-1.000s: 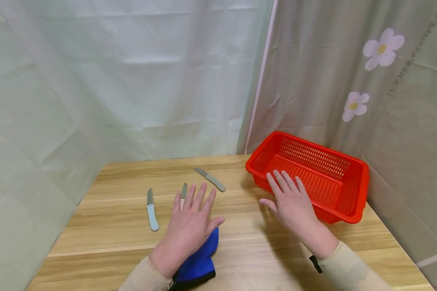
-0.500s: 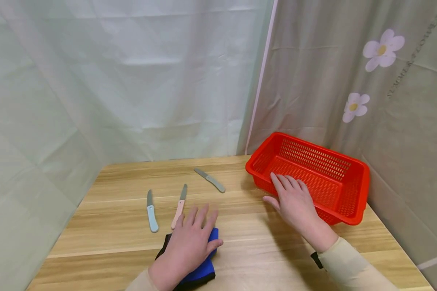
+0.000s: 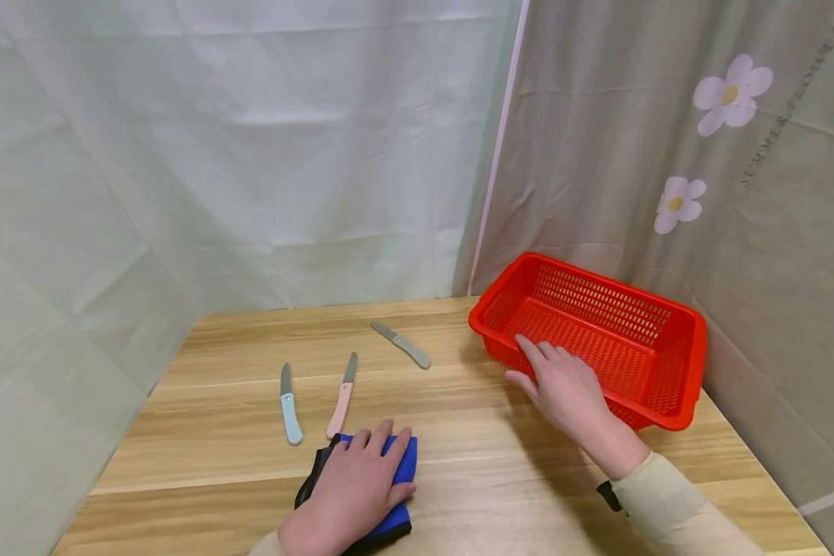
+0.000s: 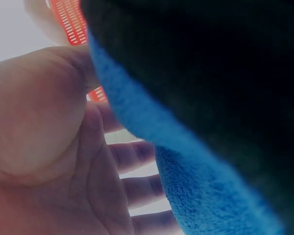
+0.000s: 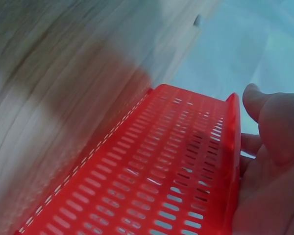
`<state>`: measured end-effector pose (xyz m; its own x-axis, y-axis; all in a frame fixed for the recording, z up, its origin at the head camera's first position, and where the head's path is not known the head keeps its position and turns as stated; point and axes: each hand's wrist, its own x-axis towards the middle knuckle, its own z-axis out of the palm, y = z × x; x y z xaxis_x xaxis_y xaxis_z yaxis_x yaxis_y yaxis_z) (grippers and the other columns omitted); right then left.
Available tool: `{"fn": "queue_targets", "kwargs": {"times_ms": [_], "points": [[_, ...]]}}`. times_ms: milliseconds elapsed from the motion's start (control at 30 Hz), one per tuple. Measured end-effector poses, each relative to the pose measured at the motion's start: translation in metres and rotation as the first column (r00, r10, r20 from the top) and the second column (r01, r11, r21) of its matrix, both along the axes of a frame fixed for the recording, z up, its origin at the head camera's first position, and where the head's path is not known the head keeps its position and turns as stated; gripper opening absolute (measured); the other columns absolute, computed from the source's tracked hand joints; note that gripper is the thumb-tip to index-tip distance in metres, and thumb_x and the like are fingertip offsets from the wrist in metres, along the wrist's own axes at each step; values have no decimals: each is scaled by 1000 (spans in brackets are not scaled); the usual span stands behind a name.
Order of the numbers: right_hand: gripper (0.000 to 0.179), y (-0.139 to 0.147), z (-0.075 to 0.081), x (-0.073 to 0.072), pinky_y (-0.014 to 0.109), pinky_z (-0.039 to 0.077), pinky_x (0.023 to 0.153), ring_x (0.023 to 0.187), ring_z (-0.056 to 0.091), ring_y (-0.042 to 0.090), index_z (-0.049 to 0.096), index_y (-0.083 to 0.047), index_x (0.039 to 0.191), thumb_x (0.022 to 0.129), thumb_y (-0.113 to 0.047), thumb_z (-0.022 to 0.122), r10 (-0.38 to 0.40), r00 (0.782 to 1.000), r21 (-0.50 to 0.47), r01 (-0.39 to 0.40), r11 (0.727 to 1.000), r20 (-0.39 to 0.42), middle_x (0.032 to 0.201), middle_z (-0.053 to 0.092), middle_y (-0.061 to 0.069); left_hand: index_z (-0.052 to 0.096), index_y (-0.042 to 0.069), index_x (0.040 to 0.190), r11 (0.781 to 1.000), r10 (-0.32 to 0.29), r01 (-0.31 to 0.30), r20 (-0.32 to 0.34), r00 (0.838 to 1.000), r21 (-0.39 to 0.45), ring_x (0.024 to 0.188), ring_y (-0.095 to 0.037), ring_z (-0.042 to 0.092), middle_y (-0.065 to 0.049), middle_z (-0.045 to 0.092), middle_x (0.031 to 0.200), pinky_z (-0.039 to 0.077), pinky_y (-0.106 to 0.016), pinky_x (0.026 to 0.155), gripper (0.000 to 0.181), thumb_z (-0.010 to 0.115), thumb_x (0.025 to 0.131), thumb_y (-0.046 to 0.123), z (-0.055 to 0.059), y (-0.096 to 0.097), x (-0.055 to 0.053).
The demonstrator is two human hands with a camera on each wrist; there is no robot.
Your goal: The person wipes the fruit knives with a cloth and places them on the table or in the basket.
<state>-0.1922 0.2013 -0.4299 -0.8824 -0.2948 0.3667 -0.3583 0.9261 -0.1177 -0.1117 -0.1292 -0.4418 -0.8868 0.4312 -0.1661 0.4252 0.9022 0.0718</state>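
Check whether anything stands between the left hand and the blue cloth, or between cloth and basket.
Nothing visible separates the left hand from the blue cloth. Toward the red basket, the right hand at its near side is partly in the way; the knives lie off that path.

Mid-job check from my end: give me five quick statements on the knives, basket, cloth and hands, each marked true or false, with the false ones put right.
1. The blue-handled knife, pink-handled knife and grey-handled knife lie on the table. True.
2. The left hand is on the red basket. False: it lies over the blue cloth.
3. The right hand is at the red basket's near rim. True.
4. The blue-handled knife is nearest the red basket. False: the grey-handled knife is.
5. In the head view, the pink-handled knife lies right of the blue-handled knife. True.
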Motion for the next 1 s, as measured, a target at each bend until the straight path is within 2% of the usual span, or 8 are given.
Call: {"fn": "queue_targets", "kwargs": {"times_ms": [233,533,900,1000], "points": [[70,6,-3,-1,62,62,89,117,72,47,61,-5,156,102,-45,80,38,999,-7,-38,999,-19,135,72,26,57,21,162,999,-39,39,-4,999,-7,129,-43,63,-18,60,153,54,-66,101,75,73,102,62,-1,-2,1],[64,17,-5,-4,59,63,83,113,74,40,65,-10,153,100,-42,82,81,997,-23,-81,996,-10,129,76,17,54,27,164,997,-73,72,38,997,26,131,-42,61,-18,59,153,53,-66,103,76,76,100,61,1,-10,0],[54,31,-7,-11,49,62,70,99,76,30,73,-10,141,97,-39,86,143,988,-34,-145,989,-57,118,79,7,55,27,163,995,-93,92,22,995,35,128,-41,62,-16,61,148,54,-66,100,75,78,99,59,1,-12,0],[51,35,-7,-13,50,62,72,102,76,29,74,-13,139,98,-40,85,148,988,-44,-150,988,-37,120,79,6,56,28,163,994,-100,99,21,995,52,128,-41,61,-16,61,148,50,-72,102,75,79,98,60,0,-13,1]]}}
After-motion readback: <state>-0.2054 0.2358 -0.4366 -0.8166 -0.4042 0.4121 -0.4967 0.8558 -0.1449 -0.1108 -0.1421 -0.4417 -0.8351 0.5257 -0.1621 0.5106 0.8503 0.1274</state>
